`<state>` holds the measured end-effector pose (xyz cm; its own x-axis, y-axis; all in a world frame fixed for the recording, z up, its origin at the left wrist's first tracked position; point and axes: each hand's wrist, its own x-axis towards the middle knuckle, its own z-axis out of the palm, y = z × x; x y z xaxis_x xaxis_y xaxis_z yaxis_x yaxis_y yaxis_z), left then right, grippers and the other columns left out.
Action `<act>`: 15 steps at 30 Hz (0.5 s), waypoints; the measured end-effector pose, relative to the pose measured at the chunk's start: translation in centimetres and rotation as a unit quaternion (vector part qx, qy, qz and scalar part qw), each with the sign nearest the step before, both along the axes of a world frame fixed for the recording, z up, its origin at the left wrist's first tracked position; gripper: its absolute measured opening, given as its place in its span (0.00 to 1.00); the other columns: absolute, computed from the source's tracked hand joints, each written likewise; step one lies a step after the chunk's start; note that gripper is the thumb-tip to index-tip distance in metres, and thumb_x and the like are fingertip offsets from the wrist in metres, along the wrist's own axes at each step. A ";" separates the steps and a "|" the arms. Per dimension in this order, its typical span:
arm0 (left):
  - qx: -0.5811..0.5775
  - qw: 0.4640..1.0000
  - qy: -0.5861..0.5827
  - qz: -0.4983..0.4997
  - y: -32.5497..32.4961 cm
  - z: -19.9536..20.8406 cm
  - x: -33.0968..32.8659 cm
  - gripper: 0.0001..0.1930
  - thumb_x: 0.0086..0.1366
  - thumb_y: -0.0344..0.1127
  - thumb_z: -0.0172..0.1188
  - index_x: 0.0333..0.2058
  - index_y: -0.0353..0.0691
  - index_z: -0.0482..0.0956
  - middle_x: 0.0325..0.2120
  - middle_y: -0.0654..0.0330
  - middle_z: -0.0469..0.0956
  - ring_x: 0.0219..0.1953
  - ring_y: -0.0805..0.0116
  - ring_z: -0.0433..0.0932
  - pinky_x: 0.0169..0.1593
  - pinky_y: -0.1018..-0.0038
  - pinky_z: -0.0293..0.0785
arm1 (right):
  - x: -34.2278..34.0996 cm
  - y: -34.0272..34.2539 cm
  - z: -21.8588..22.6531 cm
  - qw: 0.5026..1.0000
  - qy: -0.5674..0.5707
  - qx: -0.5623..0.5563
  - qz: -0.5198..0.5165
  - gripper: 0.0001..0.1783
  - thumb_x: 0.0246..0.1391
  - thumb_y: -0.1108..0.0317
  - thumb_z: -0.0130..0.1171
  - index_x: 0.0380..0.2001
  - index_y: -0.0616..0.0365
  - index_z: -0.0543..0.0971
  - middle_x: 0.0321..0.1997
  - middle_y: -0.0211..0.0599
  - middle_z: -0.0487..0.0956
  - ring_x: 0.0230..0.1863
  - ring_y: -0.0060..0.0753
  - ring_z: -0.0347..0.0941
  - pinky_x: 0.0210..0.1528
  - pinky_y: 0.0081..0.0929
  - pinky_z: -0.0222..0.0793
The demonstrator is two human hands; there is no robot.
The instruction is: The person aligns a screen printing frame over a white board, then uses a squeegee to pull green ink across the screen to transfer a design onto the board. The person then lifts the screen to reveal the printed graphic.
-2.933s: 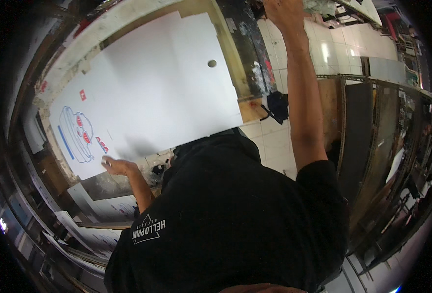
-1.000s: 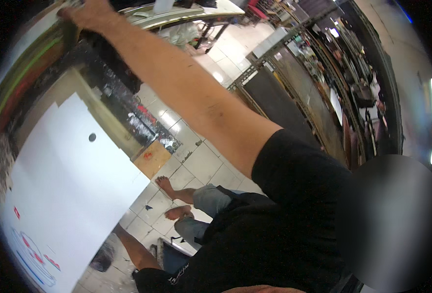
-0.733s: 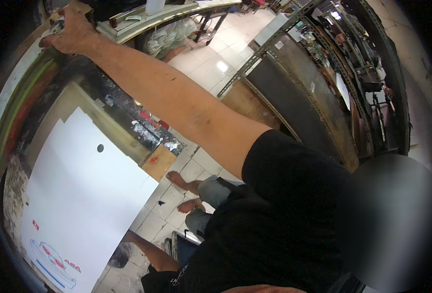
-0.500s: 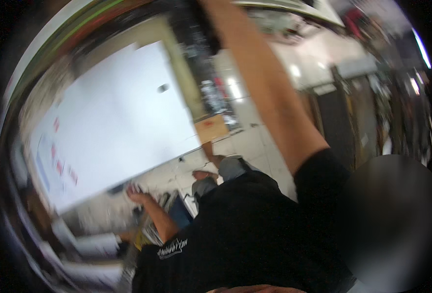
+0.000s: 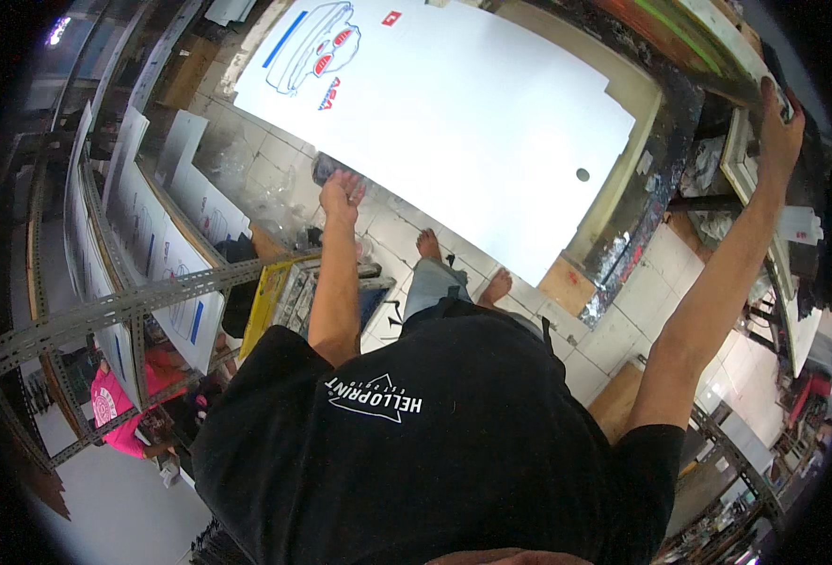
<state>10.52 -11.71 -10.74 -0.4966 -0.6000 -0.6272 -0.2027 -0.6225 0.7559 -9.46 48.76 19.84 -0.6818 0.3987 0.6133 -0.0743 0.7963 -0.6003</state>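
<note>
A large white sheet with notched edges (image 5: 472, 122) lies on the printing table (image 5: 623, 202). Blue and red line prints mark its left end, and a small dark oval shows near its right end. My left hand (image 5: 343, 194) is beside the sheet's near edge, fingers stretched and slightly apart. Just beyond those fingers is a dark object (image 5: 324, 168), its kind unclear. Far to the right, my right hand (image 5: 781, 132) wraps its fingers round the edge of a raised printing screen frame (image 5: 717, 42). Part of that frame lies beyond the picture's rim.
On the left, a perforated metal rack (image 5: 134, 306) holds several printed white sheets (image 5: 176, 259). A yellow-edged crate (image 5: 264, 299) stands by my left forearm. Tiled floor (image 5: 383, 231) shows below the table. At lower left is another person in a pink top (image 5: 115, 410).
The view has swung round and sharpened, so the sheet now lies across the top. My right arm now appears at the right, with its hand on the frame in sight. My left hand remains beside the sheet.
</note>
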 end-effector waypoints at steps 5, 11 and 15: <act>-0.045 0.997 -0.051 -0.022 1.3 2.0 -2.8 0.13 0.64 0.34 0.55 0.47 0.39 0.71 0.36 0.59 0.74 0.36 0.67 0.73 0.34 0.70 0.73 | -0.4 0.0 1.0 1.000 -0.017 -0.005 -0.005 0.48 0.43 0.33 0.63 0.58 0.59 0.69 0.61 0.52 0.68 0.63 0.49 0.63 0.64 0.42 0.55; -0.002 1.000 -0.001 -0.016 -0.8 0.2 -2.6 0.13 0.66 0.36 0.56 0.47 0.45 0.67 0.32 0.62 0.72 0.32 0.71 0.72 0.30 0.73 0.70 | -0.9 0.5 0.5 0.999 -0.007 -0.034 0.020 0.49 0.43 0.34 0.64 0.58 0.63 0.68 0.61 0.54 0.67 0.64 0.50 0.62 0.65 0.42 0.54; 0.017 0.996 0.077 -0.039 0.2 1.0 -2.6 0.12 0.69 0.39 0.51 0.47 0.44 0.65 0.38 0.62 0.73 0.33 0.70 0.73 0.36 0.68 0.73 | -1.3 1.1 0.1 0.999 -0.028 -0.035 -0.002 0.51 0.43 0.33 0.63 0.59 0.62 0.66 0.62 0.56 0.66 0.64 0.52 0.61 0.65 0.42 0.54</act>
<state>7.91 -11.50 -9.75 -0.6335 -0.5353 -0.5587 -0.1348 -0.6346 0.7610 -10.73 49.81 19.98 -0.7123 0.4423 0.5450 -0.0362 0.7523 -0.6578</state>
